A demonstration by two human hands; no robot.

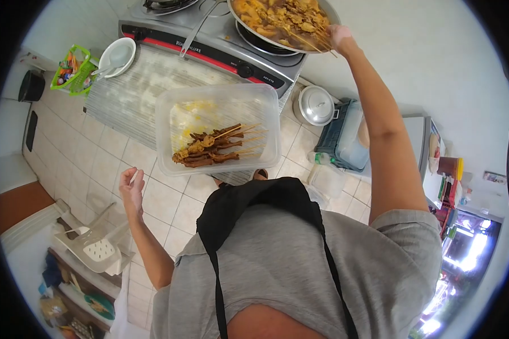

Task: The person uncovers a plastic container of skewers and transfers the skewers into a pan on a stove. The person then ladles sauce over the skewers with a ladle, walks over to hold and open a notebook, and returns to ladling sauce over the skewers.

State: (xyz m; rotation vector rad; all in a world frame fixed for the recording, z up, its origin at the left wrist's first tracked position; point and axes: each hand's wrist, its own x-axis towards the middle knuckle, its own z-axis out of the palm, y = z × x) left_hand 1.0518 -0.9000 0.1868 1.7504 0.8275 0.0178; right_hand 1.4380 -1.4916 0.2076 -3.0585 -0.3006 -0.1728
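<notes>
A wide pan [249, 31] of orange-brown sauce with skewered meat [297, 22] sits on the stove at the top. My right hand [340, 38] is at the pan's right rim, its fingers closed on the ends of bamboo skewers there; the fingertips are partly hidden. My left hand [132, 195] hangs in the air at the left, above the floor, with its fingers loosely bent and apart and nothing in them. Between my hands stands a clear plastic container [167, 104], with several sauced meat skewers [212, 150] lying in it, sticks pointing right.
The gas stove [152, 35] stands at the back, a ladle handle [195, 37] crossing its front. A white bowl [129, 62] with a ladle and a green basket [76, 82] are to the left. A lidded pot [316, 105] and dark crate [342, 133] are at right.
</notes>
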